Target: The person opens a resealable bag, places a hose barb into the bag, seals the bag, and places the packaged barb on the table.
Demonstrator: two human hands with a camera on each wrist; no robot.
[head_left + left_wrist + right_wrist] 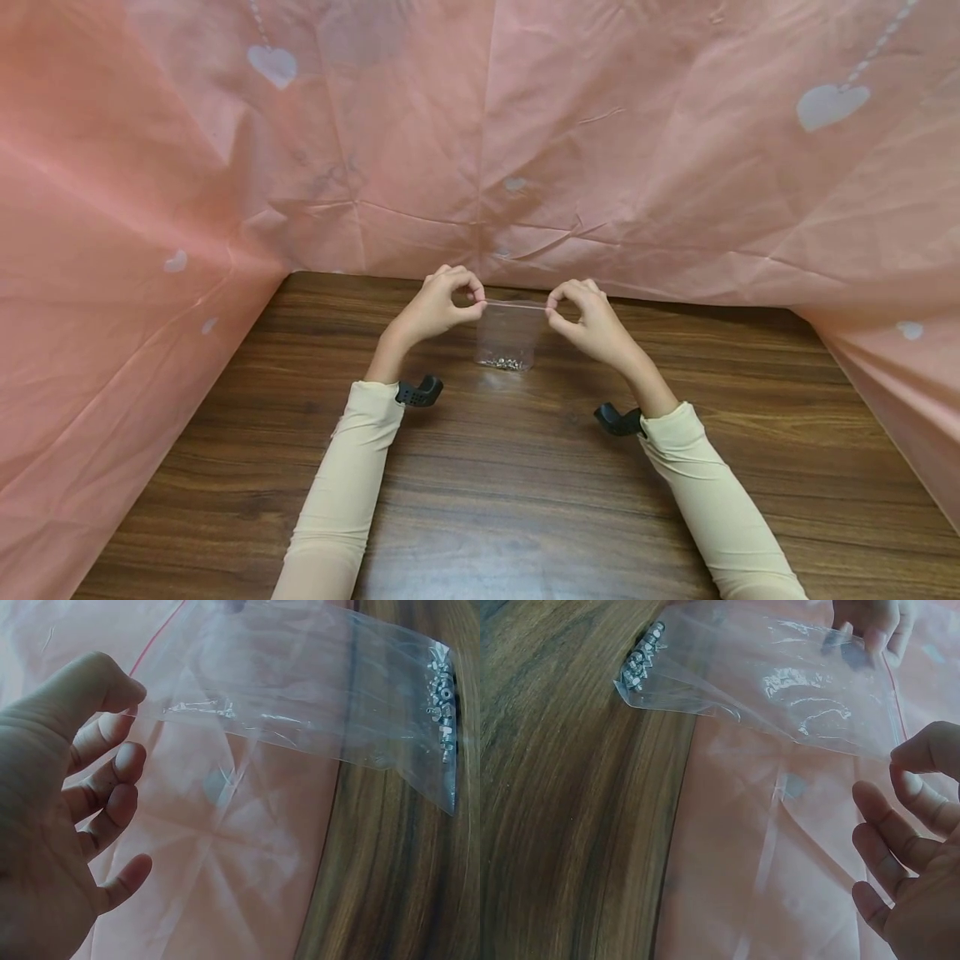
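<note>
A clear zip-lock bag (507, 332) hangs upright between both hands, its red seal line stretched along the top edge. My left hand (448, 300) pinches one top corner between thumb and index finger. The opposite corner is pinched by my right hand (588, 321) in the same way. Small silvery metal pieces (504, 363), which look like nuts or screws, lie gathered along the bag's bottom. In the left wrist view the metal pieces (441, 701) sit in the bag's far end, close over the wood. The other fingers of each hand are loosely bent away from the plastic.
A dark brown wooden table (480, 475) spreads under the arms. Pink sheeting (420, 150) with pale hearts rises behind the table and along both sides, close behind the hands. A black strap with a curved camera mount sits on the left wrist (420, 392) and another on the right (618, 419).
</note>
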